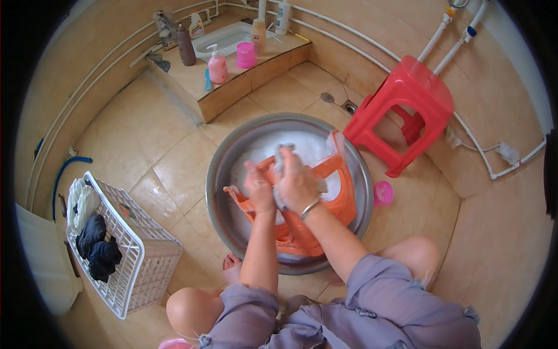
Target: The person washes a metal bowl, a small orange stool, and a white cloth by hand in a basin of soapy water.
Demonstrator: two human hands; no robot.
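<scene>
right hand (297,185) was clamped on grey cloth (285,150) over the orange item (343,200) in the sudsy metal basin (216,192), left hand (259,189) just beside, grip unclear from blur.

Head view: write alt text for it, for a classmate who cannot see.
A person's right hand grips a grey cloth, the left hand close beside it, over an orange item in a metal basin of white suds. A white plastic basket is at left, a red stool at right.
</scene>
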